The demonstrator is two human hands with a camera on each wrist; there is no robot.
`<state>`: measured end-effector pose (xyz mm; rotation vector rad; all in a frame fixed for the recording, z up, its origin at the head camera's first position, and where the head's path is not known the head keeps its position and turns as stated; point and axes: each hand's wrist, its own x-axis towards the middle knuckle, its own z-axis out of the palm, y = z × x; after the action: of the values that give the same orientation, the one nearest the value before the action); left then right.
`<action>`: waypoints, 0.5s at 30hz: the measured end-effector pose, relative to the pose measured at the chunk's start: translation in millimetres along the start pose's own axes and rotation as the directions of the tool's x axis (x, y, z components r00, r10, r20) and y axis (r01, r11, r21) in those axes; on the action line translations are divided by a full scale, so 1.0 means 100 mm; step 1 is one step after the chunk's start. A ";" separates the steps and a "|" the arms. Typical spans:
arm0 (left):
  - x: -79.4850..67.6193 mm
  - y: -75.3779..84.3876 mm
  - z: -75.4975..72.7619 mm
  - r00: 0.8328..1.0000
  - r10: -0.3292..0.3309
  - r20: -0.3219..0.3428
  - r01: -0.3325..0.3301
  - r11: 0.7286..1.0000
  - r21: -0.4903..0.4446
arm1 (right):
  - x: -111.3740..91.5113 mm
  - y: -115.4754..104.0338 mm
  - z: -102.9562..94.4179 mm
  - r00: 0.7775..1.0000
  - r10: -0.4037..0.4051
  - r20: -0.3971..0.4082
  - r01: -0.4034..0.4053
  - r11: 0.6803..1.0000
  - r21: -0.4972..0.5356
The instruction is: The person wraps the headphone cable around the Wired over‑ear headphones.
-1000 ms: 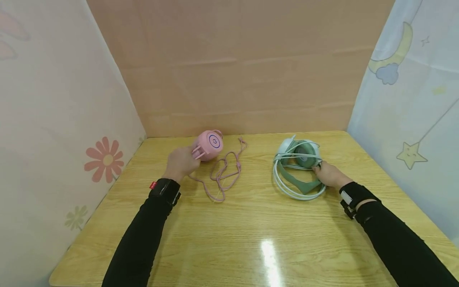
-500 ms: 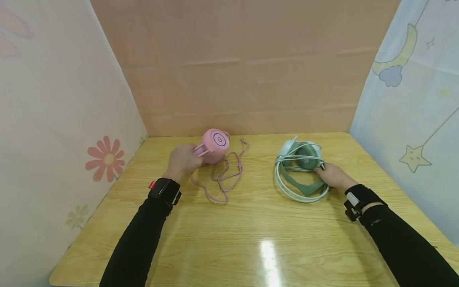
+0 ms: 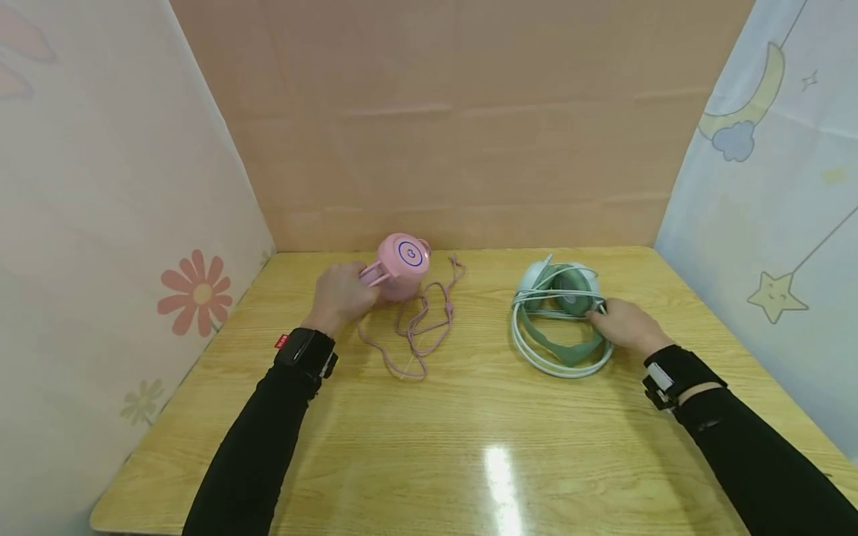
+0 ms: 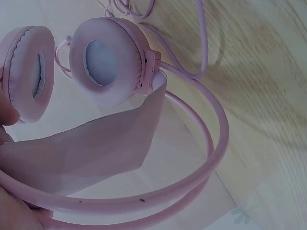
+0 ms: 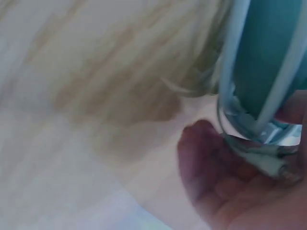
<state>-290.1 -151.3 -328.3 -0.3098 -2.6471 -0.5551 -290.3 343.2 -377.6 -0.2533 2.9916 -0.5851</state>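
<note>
The left sleeve (image 3: 251, 439) enters at the bottom left of the head view and the right sleeve (image 3: 764, 447) at the lower right; both are black. Each ends at a black wrist strap, the left strap (image 3: 307, 356) and the right strap (image 3: 678, 370). The sleeves extend over a wood-grain table (image 3: 402, 461), which shows a bright reflection at bottom centre.

The left hand (image 3: 340, 299), left of centre, grips the pink headphones (image 3: 410, 255) by the headband. The unit is tilted, with the logo face of one ear cup visible. In the left wrist view, two ear cups occupy the upper left, an inner strap (image 4: 86, 151) hangs below them, and two curved headband tubes cross the lower part. A pink cord (image 3: 447, 306) lies in loose loops on the table near the centre.

The right hand (image 3: 626, 326), right of centre, grips the right side of the green headphones (image 3: 573, 292). A pale cable (image 3: 563, 372) is wound around this unit in several turns. In the right wrist view, cable ends lie against the fingers at the lower right.

Behind the table stands a plain brown backdrop (image 3: 456, 149), flanked by a flower-printed panel (image 3: 134, 164) and a moon-and-star panel (image 3: 737, 223).
</note>
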 end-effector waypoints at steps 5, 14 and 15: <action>-0.01 -0.01 -0.05 1.000 -0.010 0.023 0.010 1.000 -0.007 | -0.11 -0.18 -0.07 0.994 -0.014 -0.108 0.001 0.992 -0.125; -0.03 -0.03 -0.15 1.000 -0.011 0.011 0.011 1.000 0.025 | -0.22 -0.73 -0.17 0.940 -0.119 -0.321 0.040 0.969 -0.245; -0.03 -0.03 -0.16 1.000 -0.006 0.005 0.006 1.000 0.025 | -0.21 -0.77 -0.17 0.935 -0.128 -0.331 0.047 0.969 -0.241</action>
<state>-282.4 -160.9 -317.8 -0.2960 -2.6589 -0.5232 -260.1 282.7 -331.0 -0.3343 3.4086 -0.3134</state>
